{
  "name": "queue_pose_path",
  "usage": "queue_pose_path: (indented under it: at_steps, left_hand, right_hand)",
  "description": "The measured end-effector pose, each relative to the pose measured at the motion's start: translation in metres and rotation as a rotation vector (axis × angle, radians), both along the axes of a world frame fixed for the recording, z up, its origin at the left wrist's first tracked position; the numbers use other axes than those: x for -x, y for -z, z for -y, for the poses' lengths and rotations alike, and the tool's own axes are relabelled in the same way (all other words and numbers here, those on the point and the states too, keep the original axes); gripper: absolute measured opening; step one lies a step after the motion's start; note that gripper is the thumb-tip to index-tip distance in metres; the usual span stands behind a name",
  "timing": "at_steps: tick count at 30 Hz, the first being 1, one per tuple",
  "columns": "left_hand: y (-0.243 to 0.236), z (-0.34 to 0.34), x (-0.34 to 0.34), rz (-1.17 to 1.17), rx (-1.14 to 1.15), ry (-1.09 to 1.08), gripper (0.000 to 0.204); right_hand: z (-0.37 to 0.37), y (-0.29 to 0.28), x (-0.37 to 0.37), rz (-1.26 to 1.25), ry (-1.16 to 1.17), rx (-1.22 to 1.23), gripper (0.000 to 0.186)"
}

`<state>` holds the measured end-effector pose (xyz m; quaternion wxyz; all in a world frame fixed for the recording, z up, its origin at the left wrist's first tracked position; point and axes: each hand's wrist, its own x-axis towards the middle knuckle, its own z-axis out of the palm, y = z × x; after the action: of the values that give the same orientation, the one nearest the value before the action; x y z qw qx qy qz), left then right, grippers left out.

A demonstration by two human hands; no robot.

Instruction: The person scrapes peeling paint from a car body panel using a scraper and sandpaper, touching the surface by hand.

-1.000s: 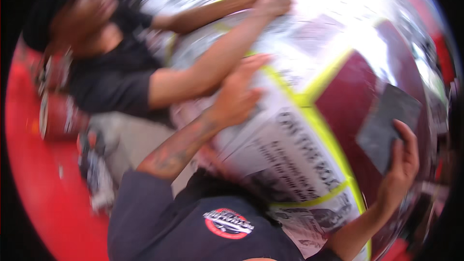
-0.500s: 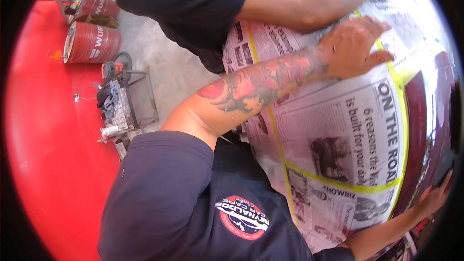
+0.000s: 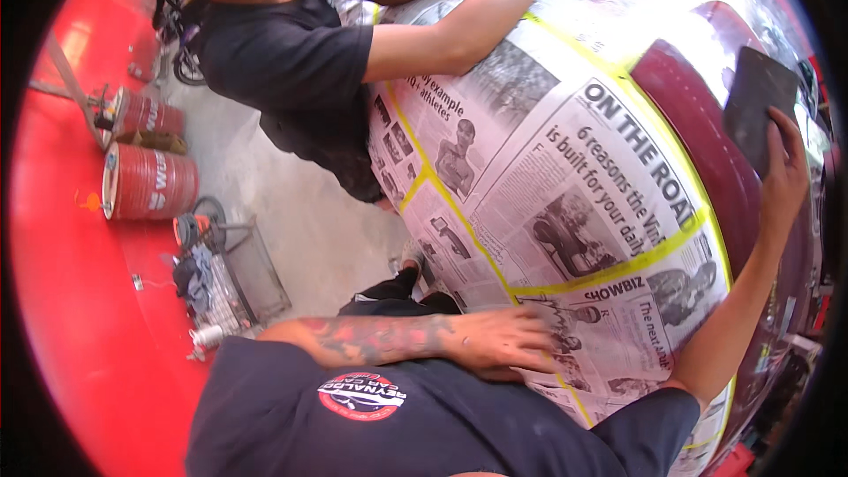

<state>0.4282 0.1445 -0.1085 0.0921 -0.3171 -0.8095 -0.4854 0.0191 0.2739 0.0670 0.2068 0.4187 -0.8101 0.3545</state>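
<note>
**Hand positions relative to the bare maroon strip**

Head view. The car body (image 3: pixel 795 318) is masked with newspaper (image 3: pixel 565 177), the sheets joined by yellow tape (image 3: pixel 618 261). One maroon strip (image 3: pixel 698 137) is left bare along the right edge of the paper. Its long axis runs from the upper middle of the body down toward the lower right.

The right hand (image 3: pixel 782 172) is raised, fingers closed on the lower edge of a dark flat pad (image 3: pixel 758 99). The pad lies against the body just beside the right side of the strip; whether it overlaps the strip cannot be told.

The left hand (image 3: pixel 503 342) lies open and flat, palm down, on the lower edge of the newspaper, gripping nothing. It is well apart from the strip, so the right hand is the nearer.

A co-worker's arm (image 3: pixel 459 31) reaches across the upper edge of the paper. Red drums (image 3: pixel 146 181) lie on the floor at left.
</note>
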Motion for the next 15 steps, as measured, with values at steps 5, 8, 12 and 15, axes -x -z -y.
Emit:
queue_pose_path:
  at_steps: [5, 8, 12, 15]
  left_hand:
    - [0.064, 0.048, -0.097, 1.410, -0.155, 0.205, 0.069]
    - [0.040, 0.081, -0.155, 1.643, 0.143, -0.309, 0.063]
    - [-0.043, 0.094, -0.141, 1.475, 0.566, -0.388, 0.058]
    - [-0.169, 0.069, -0.102, 0.652, -0.047, -0.501, 0.056]
  right_hand:
    - [-0.013, 0.004, 0.009, 0.157, 0.017, 0.091, 0.022]
    - [0.007, 0.011, 0.003, 0.097, -0.125, 0.185, 0.022]
    - [0.013, 0.007, -0.002, 0.150, -0.068, 0.179, 0.021]
    - [0.014, 0.003, -0.011, 0.142, -0.072, 0.155, 0.022]
